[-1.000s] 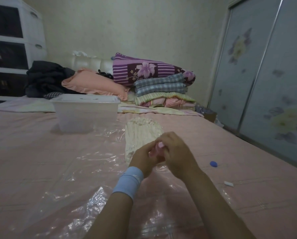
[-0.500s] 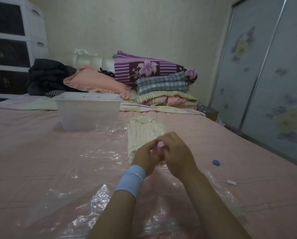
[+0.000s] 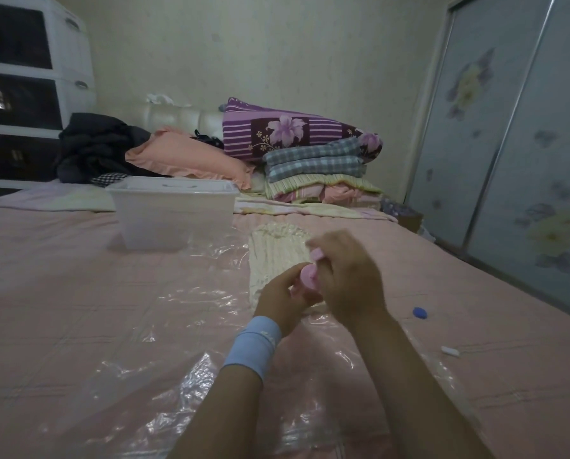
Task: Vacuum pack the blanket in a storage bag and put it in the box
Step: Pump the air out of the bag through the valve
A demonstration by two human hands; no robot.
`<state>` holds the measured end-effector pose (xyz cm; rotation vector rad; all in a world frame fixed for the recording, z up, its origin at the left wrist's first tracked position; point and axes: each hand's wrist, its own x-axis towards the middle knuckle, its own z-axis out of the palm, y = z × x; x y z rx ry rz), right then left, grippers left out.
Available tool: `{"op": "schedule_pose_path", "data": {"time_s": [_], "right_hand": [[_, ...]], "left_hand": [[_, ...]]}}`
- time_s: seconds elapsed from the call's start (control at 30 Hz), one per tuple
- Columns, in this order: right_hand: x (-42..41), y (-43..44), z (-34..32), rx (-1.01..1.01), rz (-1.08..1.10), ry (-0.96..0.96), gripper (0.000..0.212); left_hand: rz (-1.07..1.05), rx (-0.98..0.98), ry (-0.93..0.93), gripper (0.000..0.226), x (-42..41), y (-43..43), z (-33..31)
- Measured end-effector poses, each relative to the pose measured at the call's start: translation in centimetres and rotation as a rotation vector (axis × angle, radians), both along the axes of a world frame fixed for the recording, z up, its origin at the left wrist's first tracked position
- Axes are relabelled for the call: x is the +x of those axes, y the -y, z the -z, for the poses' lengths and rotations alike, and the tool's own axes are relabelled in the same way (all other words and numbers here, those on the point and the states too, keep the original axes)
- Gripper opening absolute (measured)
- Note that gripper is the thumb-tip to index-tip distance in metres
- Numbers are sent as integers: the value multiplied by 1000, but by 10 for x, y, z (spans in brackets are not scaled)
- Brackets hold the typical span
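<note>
Occupying most of the lower frame, a bed [image 3: 61, 293] with a pink quilted cover is recorded. Sliding wardrobe doors [image 3: 515, 144] with flower prints are noted along the right edge, and a white drawer unit [image 3: 68, 77] with 3 dark fronts at upper left. A pile of folded bedding [image 3: 310, 160] is stacked at centre top against the headboard, with a peach pillow [image 3: 184, 157] and dark clothes [image 3: 95, 150] to its left.

A clear storage bag [image 3: 184, 313] is spread flat on the cover, from the bottom edge up to mid frame. A clear plastic box [image 3: 174, 220] is stood at its far end, left of centre, with the lid on. The blanket [image 3: 273, 256], cream and pleated, is laid flat just right of the box and appears to be inside the bag; its near end is hidden by the hands.

The left hand [image 3: 280, 299], with a blue wristband [image 3: 254, 346], is curled around a round pink valve [image 3: 308, 276] at frame centre. The right hand [image 3: 350, 283], blurred, is held just above and right of it, with fingertips closed on a small pink cap [image 3: 317, 254]; whether the cap touches the valve cannot be told.

1 small blue piece [image 3: 419, 313] and 1 small white piece [image 3: 450, 351] are lying on the cover to the right of the hands, apart from each other.
</note>
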<state>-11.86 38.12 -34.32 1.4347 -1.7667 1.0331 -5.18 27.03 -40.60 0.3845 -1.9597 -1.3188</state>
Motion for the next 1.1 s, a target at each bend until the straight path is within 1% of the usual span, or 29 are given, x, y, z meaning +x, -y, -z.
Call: {"op": "schedule_pose_path", "data": {"time_s": [0.07, 0.1, 0.13, 0.2, 0.3, 0.37, 0.43, 0.47, 0.5, 0.6, 0.63, 0.67, 0.73, 0.8, 0.9, 0.97, 1.03, 1.1], "right_hand": [[-7, 0, 20, 219, 31, 89, 37], [-8, -1, 20, 258, 23, 114, 37], [-8, -4, 15, 253, 6, 117, 36], [-4, -11, -7, 158, -36, 63, 37], [4, -23, -44, -94, -96, -61, 32], [10, -25, -55, -248, -119, -103, 29], [8, -18, -51, -316, -118, -96, 26], [5, -14, -42, -295, -110, -77, 26], [1, -10, -29, -231, -106, -41, 26], [-13, -2, 14, 77, -97, 126, 29], [-14, -1, 21, 152, -84, 153, 32], [-15, -2, 21, 187, -73, 164, 32], [-11, -5, 4, 155, -79, 131, 29], [-2, -12, -26, 41, -95, 29, 29], [15, -22, -62, -165, -118, -103, 28], [20, -20, -65, -246, -114, -146, 25], [16, -11, -52, -248, -87, -124, 27], [9, -3, -25, -89, -38, -45, 35]], "left_hand": [[41, -3, 20, 32, 0, -2, -1], [58, 3, 24, 31, 1, -2, -2], [64, -6, 33, 30, 1, -1, -3], [74, -19, 56, 37, 1, 2, -6], [90, -79, 104, 49, 2, 10, -10], [96, -105, 113, 49, 1, 10, -10], [58, -156, 137, 48, -2, 7, -9], [29, -183, 140, 49, -4, 6, -9], [-5, -203, 132, 49, -6, 5, -9], [-82, -234, 96, 28, -8, 1, -11], [-90, -225, 92, 26, -7, 1, -11], [-88, -197, 81, 28, -6, 0, -9], [-79, -105, 41, 36, -3, 1, -6], [-71, -57, 7, 44, -1, 4, -5], [-74, -52, 19, 55, 2, 7, -5], [-81, -78, 30, 57, 2, 7, -4], [-76, -94, 24, 55, 1, 6, -1], [-80, -94, 11, 49, 0, 4, 0]]}}
